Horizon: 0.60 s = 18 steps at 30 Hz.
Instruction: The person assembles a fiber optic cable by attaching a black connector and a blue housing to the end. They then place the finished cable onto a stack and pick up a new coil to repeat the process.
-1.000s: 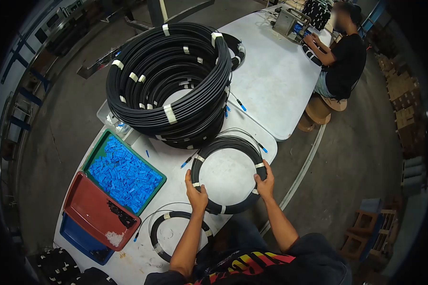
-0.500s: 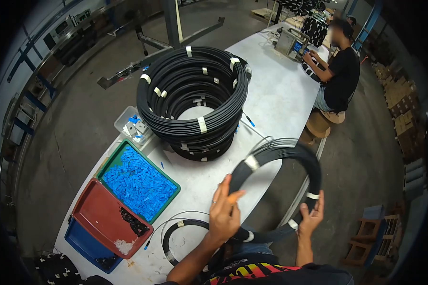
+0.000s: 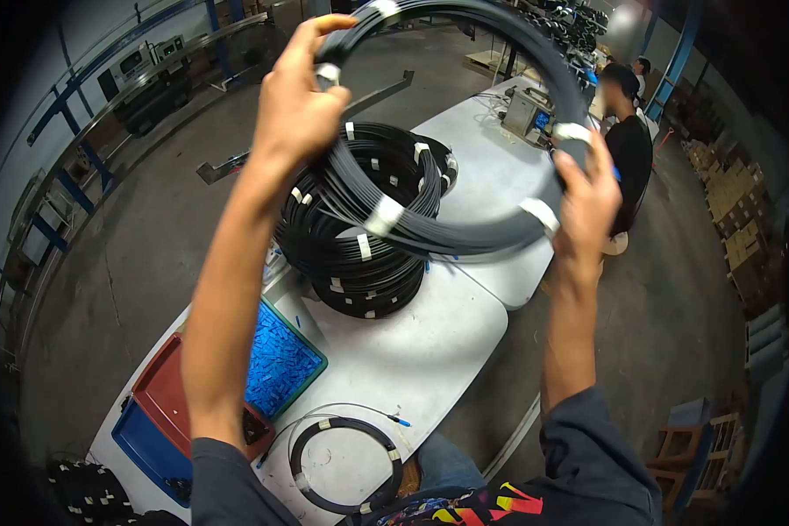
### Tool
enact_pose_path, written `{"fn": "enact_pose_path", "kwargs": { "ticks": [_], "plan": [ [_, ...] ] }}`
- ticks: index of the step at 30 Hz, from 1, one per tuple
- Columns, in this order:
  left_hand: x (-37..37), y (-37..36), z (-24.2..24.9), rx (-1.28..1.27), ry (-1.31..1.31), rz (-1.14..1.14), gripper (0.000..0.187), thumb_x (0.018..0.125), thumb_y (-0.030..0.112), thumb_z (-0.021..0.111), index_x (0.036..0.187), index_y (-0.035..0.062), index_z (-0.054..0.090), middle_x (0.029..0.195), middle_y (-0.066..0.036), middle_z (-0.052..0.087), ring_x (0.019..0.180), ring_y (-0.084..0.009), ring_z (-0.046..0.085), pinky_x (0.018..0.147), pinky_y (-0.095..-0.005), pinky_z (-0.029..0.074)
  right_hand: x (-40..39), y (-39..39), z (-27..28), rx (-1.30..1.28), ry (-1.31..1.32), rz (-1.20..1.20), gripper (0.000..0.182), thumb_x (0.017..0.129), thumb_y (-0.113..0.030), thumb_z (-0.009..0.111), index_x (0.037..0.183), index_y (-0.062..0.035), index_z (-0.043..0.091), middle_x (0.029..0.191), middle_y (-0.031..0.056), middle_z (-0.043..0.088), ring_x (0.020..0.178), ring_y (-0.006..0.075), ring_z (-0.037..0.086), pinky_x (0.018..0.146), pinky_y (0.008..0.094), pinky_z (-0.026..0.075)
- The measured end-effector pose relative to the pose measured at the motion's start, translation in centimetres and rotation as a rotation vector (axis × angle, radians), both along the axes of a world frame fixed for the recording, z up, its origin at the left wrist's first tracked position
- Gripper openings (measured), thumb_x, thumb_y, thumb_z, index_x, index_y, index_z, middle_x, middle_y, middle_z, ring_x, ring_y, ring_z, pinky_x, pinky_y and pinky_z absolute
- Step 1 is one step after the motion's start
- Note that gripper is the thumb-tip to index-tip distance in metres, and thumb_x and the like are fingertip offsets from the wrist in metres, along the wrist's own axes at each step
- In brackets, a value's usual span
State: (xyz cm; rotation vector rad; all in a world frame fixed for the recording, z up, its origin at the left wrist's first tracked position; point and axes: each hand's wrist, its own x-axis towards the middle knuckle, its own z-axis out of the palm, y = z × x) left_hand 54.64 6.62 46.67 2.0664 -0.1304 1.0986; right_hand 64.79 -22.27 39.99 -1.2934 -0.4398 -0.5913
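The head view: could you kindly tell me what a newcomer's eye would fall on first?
Probably the black coil first, held up at top centre between the left grip and the right grip. Behind it, the tall stack of coils stands on the white table. The bright blue pieces in the green tray, lower left of centre, stand out too.

The left hand (image 3: pixel 300 110) and right hand (image 3: pixel 587 200) hold up a coil (image 3: pixel 473 235) (banded with white tape (image 3: pixel 384 216)), partly covering the stack (image 3: pixel 373 287) behind. On the table (image 3: pixel 451 337), a loose ring (image 3: pixel 370 430) lies near a green tray (image 3: pixel 302 390) of blue pieces (image 3: pixel 279 361).
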Motion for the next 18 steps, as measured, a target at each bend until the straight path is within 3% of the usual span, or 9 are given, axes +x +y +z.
{"fn": "enact_pose_path", "kwargs": {
  "ticks": [1,3,4,5,7,9,10,12,18],
  "plan": [
    [1.5,3.1,-0.8,-0.031,0.012,-0.036,0.071,0.072,-0.018,0.059,0.139,0.007,0.053,0.138,-0.014,0.062,0.131,-0.0215,0.056,0.107,-0.0296,0.042,1.3,2.2,0.1,-0.012,-0.016,0.081,0.05,0.086,0.01,0.064,0.135,0.0082,0.057,0.123,0.013,0.068,0.106,0.0169,0.064,0.095,0.0292,0.049],
    [2.1,7.2,-1.8,-0.057,0.185,0.016,0.077,0.068,-0.02,0.06,0.139,0.0079,0.053,0.139,-0.013,0.06,0.129,-0.0201,0.055,0.1,-0.0287,0.045,4.3,5.8,-0.7,-0.2,0.049,0.12,0.039,0.082,0.007,0.066,0.121,0.0041,0.064,0.102,0.0087,0.07,0.085,0.0141,0.062,0.076,0.0288,0.051],
    [2.2,8.7,-2.4,-0.116,0.286,0.027,0.078,0.067,-0.021,0.059,0.139,0.0082,0.053,0.139,-0.012,0.06,0.125,-0.0193,0.056,0.093,-0.029,0.048,4.2,8.0,-0.9,-0.188,0.124,0.126,0.04,0.082,0.006,0.067,0.122,0.0062,0.064,0.099,0.0098,0.071,0.083,0.0161,0.063,0.074,0.0307,0.052],
    [2.4,10.2,-3.6,-0.223,0.335,-0.013,0.078,0.067,-0.022,0.058,0.139,0.0089,0.053,0.138,-0.012,0.059,0.119,-0.0198,0.058,0.089,-0.0302,0.049,4.5,10.1,-1.6,-0.19,0.165,0.096,0.05,0.083,0.008,0.067,0.132,0.0098,0.06,0.101,0.0077,0.068,0.079,0.0125,0.061,0.068,0.027,0.05],
    [2.9,13.4,-6.4,-0.226,0.42,0.039,0.079,0.068,-0.024,0.055,0.139,0.0094,0.053,0.137,-0.013,0.059,0.113,-0.0196,0.06,0.087,-0.0304,0.05,6.6,13.1,-4.6,-0.243,0.239,0.116,0.057,0.082,0.008,0.067,0.137,0.0134,0.055,0.102,0.0132,0.07,0.079,0.0147,0.063,0.069,0.0278,0.052],
    [1.7,13.1,-7.6,-0.312,0.453,0.003,0.076,0.07,-0.024,0.052,0.138,0.0085,0.053,0.126,-0.017,0.065,0.1,-0.02,0.065,0.077,-0.0282,0.052,6.7,14.0,-6.0,-0.396,0.329,0.168,0.064,0.081,0.01,0.067,0.142,0.0162,0.048,0.109,0.0194,0.07,0.086,0.0184,0.067,0.075,0.0286,0.054],
    [1.4,13.4,-8.1,-0.366,0.52,-0.004,0.08,0.069,-0.026,0.054,0.14,0.0095,0.05,0.136,-0.015,0.059,0.115,-0.0208,0.061,0.091,-0.0305,0.051,5.6,14.1,-5.8,-0.401,0.352,0.168,0.067,0.081,0.01,0.067,0.144,0.0172,0.045,0.114,0.0227,0.069,0.091,0.0203,0.068,0.079,0.0292,0.054],
    [0.9,13.9,-9.4,-0.379,0.533,-0.009,0.08,0.07,-0.025,0.054,0.141,0.0095,0.049,0.136,-0.016,0.06,0.115,-0.0208,0.062,0.092,-0.0306,0.051,4.0,13.9,-5.5,-0.426,0.374,0.214,0.076,0.08,0.011,0.068,0.148,0.0188,0.036,0.127,0.0303,0.064,0.103,0.0242,0.068,0.086,0.0303,0.054],
    [-0.1,13.6,-11.3,-0.455,0.561,-0.01,0.08,0.07,-0.025,0.051,0.143,0.0085,0.048,0.135,-0.016,0.061,0.109,-0.0193,0.064,0.087,-0.0286,0.053,3.1,13.4,-5.4,-0.358,0.402,0.359,0.077,0.08,0.014,0.068,0.149,0.0205,0.032,0.129,0.0319,0.062,0.105,0.0272,0.068,0.086,0.0313,0.056]
  ]
}}
